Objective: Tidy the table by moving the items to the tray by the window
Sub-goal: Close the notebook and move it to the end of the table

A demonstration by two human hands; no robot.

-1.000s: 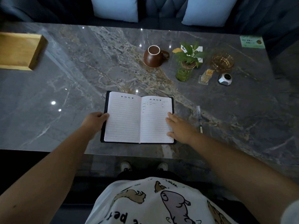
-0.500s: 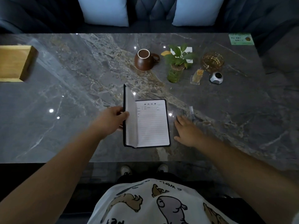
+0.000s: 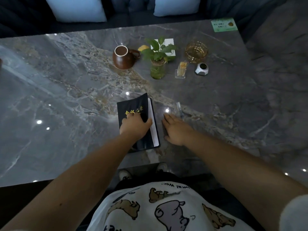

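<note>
A black notebook (image 3: 131, 105) with gold lettering lies near the front edge of the grey marble table (image 3: 66, 97), its cover almost down and white page edges showing on the right. My left hand (image 3: 135, 127) holds the cover, fingers on top and thumb at its free edge. My right hand (image 3: 176, 130) rests flat on the table just right of the notebook. A pen (image 3: 179, 109) lies just beyond its fingertips. The tray is out of view.
Further back stand a brown mug (image 3: 123, 58), a plant in a green glass (image 3: 158, 64), an amber glass dish (image 3: 196, 51), a small clear holder (image 3: 181, 70) and a white gadget (image 3: 202, 69). A green card (image 3: 224, 25) lies at the far right corner. A sofa with blue cushions (image 3: 78, 9) sits behind.
My left hand swung the notebook's left cover over to the right, nearly closing it. My right hand slid off the page onto the table. The view shifted, and the wooden tray left the frame.
</note>
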